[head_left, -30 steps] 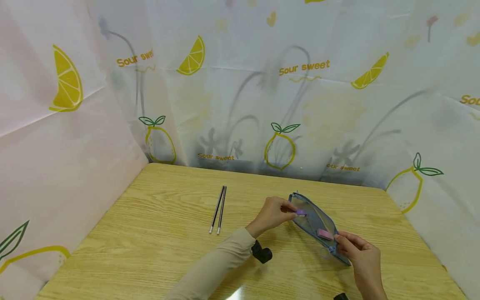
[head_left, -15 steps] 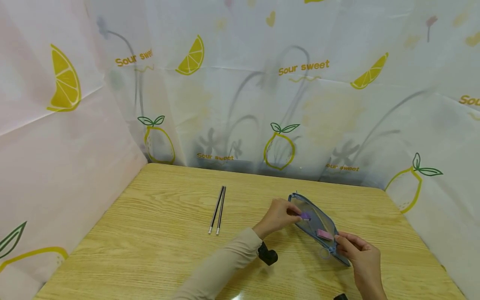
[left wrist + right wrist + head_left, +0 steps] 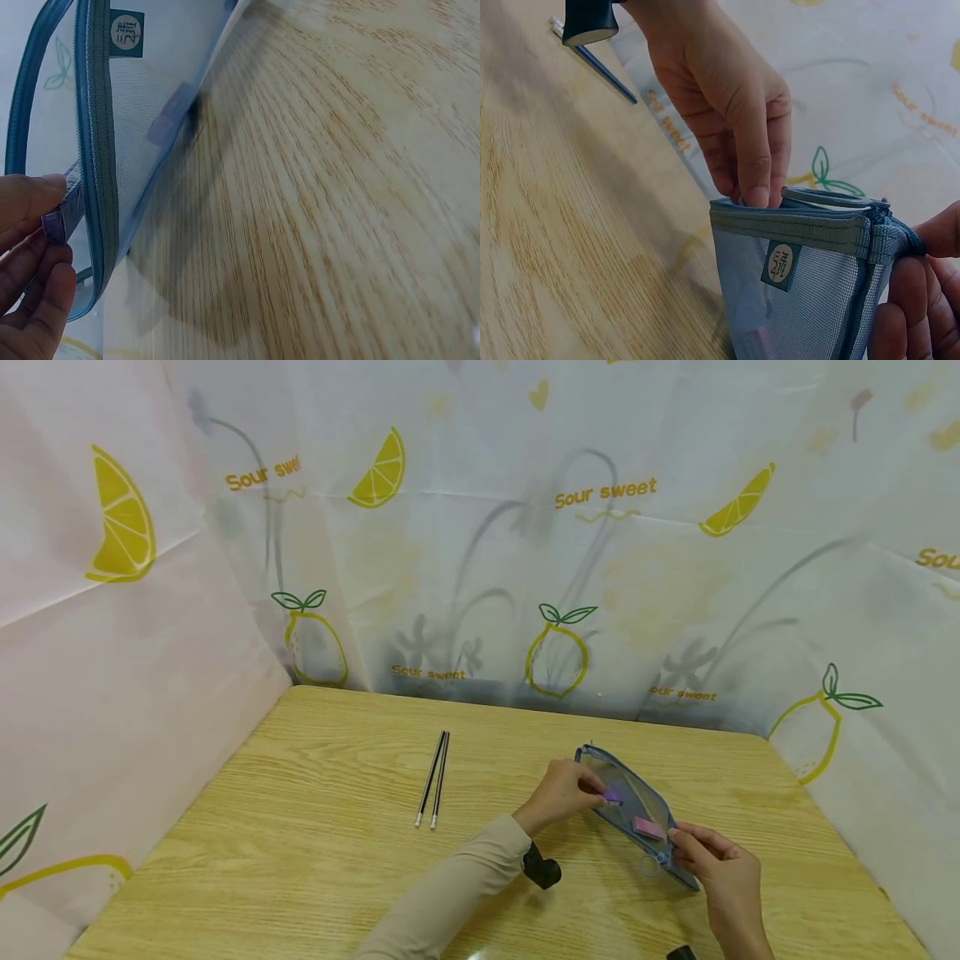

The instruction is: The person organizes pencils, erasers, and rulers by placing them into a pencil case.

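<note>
A blue mesh zip pencil case (image 3: 97, 165) stands on its side at the right of the table, its zipped mouth gaping. My left hand (image 3: 558, 795) reaches to that mouth and pinches a small purple eraser (image 3: 64, 216) between thumb and fingers, inside the opening. Through the mesh a pink eraser (image 3: 648, 828) shows inside the case. My right hand (image 3: 722, 870) grips the near end of the case by its corner, close to the zip pull ring (image 3: 832, 198). In the right wrist view, the case wall hides the left fingertips and the purple eraser.
Two dark pencils (image 3: 431, 781) with white ends lie side by side on the wooden table (image 3: 315, 827), left of the left hand. A white lemon-print cloth (image 3: 465, 552) hangs behind and at both sides. Black wrist cameras (image 3: 542, 868) sit below each hand.
The left hand has moved slightly right and down, carrying the purple eraser deeper into the case mouth. The right hand and the case have hardly moved.
</note>
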### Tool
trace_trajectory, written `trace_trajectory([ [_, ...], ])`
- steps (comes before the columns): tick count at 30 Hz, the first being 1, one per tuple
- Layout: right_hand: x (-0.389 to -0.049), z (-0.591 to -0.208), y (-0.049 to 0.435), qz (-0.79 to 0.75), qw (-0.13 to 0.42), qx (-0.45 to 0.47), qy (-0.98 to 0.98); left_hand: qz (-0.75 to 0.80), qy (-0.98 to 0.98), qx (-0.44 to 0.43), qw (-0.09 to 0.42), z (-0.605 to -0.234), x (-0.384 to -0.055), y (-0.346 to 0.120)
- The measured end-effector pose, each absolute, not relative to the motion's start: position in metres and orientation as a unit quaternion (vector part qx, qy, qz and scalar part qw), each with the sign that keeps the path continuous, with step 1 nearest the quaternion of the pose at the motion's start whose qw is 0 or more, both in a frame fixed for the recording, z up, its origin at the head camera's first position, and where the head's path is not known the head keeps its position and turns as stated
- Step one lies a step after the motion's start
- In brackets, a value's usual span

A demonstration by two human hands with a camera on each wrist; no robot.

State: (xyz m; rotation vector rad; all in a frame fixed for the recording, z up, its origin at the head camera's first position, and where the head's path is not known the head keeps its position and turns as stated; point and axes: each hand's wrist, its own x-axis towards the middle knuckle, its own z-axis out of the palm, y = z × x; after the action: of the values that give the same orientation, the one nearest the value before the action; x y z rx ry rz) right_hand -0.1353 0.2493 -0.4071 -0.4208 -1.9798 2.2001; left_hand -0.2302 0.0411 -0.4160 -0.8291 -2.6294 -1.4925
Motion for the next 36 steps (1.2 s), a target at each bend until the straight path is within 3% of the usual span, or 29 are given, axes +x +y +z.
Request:
trace_trajectory([
  [36, -0.135, -0.407, 0.250, 0.726, 0.081, -0.141, -0.668, -0.381, -0.878, -0.290, -0.011, -0.416, -0.233, 0.060],
])
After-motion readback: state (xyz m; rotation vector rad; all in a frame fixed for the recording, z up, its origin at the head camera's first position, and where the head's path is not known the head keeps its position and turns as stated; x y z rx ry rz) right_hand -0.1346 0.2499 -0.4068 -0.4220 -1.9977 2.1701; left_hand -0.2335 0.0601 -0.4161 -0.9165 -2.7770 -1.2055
